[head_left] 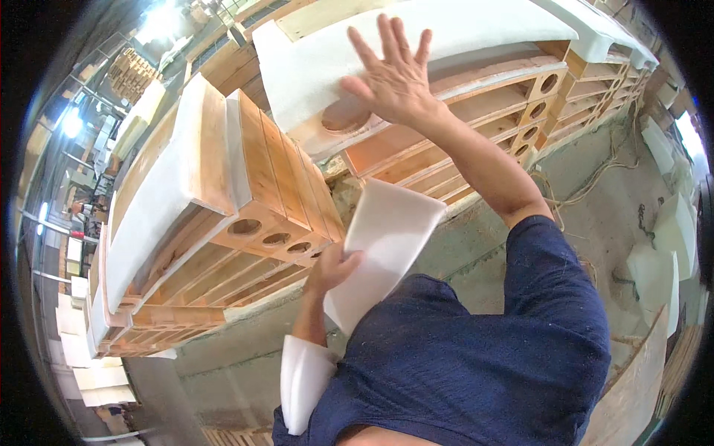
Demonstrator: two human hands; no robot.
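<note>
My right hand (394, 78) is stretched out with its fingers spread over the white padding (483, 30) on top of a stack of wooden frames. It holds nothing; whether the palm presses on the padding I cannot tell. Just below it shows a round hole in the wood. My left hand (331, 267), low in front of my body, grips the edge of a white foam sheet (390, 230), thumb on its face. More white foam (303, 379) sticks out beside my left forearm; whether it belongs to the same sheet is hidden.
Another stack of wooden frames (279, 197) with round holes and a padded top stands at the left. A cord (595, 186) lies on the concrete floor (476, 253). White foam pieces (658, 253) and a board (632, 386) are at the right. Stacked wood (132, 70) is far left.
</note>
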